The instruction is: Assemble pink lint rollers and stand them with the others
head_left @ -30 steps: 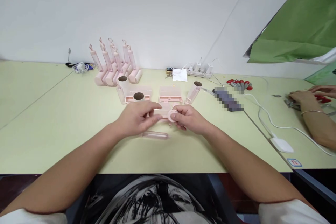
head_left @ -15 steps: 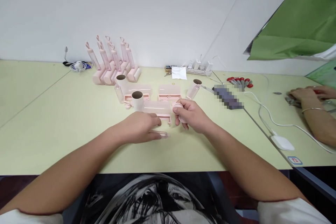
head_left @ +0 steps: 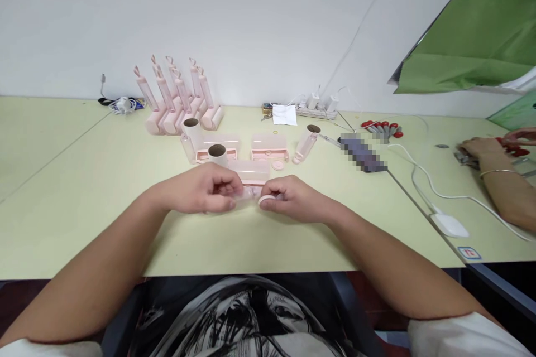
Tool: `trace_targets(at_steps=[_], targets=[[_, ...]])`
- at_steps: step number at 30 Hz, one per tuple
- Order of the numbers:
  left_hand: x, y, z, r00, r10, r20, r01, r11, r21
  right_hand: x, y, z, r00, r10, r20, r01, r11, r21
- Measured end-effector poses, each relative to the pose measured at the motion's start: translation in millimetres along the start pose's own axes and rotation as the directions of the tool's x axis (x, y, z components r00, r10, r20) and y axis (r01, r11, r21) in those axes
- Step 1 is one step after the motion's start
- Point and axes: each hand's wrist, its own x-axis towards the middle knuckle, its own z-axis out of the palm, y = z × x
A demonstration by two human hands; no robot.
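Observation:
My left hand [head_left: 209, 189] is closed around a clear pinkish plastic tube [head_left: 246, 194], whose free end points right. Facing it, my right hand [head_left: 295, 199] pinches a round pale-pink disc-shaped cap [head_left: 266, 199] between thumb and fingers, near the tube's end. Just behind both hands stands an open pink case [head_left: 251, 170] with a see-through lid, its front partly hidden by my hands. Another round pink cap [head_left: 277, 165] lies flat on the table beyond my right hand. A white paper roll with a brown core [head_left: 218, 157] stands upright behind my left hand.
Two more open pink cases, one here [head_left: 270, 150], sit farther back, with a clear tube [head_left: 305, 148] and more paper rolls. Pink rollers with upright clear handles [head_left: 184, 106] stand by the wall. At right are a blurred-out phone [head_left: 362, 153], a white cable, red-handled tools and another person's hands [head_left: 486, 150].
My left hand has picked the clear tube up off the table and raised it. My right hand has come down and left with a cap, bringing it near the tube; another cap now shows behind it.

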Motion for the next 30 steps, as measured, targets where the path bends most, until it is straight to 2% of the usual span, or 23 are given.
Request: trace_targets(at_steps=[3,5,9,14,20,23,27,30], targets=[[-5,-1,-4.3,0.981,-0.017,-0.196,-0.027,0.975,-0.221,1,-3,16,0.978,-0.15,0.144,0.162,0.984,-0.079],[-4,-2,-1.6,0.958,-0.006,-0.286,-0.081,0.954,-0.289,3,-3,30,0.955,-0.214,0.204,0.243,0.961,-0.131],[1,-3,6.1,0.925,0.033,-0.379,-0.171,0.925,-0.338,11,0,53,0.957,-0.222,0.184,0.272,0.908,-0.32],[4,-3,9.1,0.897,0.066,-0.437,-0.254,0.886,-0.388,18,2,65,0.966,-0.228,0.124,0.258,0.795,-0.549],[5,-4,10.3,0.898,0.073,-0.435,-0.253,0.893,-0.372,22,11,73,0.916,-0.394,0.077,0.347,0.681,-0.645],[6,-3,11.1,0.9,0.08,-0.429,-0.251,0.898,-0.36,24,13,73,0.894,-0.449,0.018,0.349,0.668,-0.657],[5,-4,10.8,0.889,0.071,-0.453,-0.25,0.903,-0.349,18,6,60,0.849,-0.52,-0.091,0.365,0.702,-0.611],[5,-6,10.0,0.873,0.067,-0.484,-0.258,0.904,-0.34,8,-1,50,0.832,-0.549,-0.079,0.419,0.715,-0.56]])
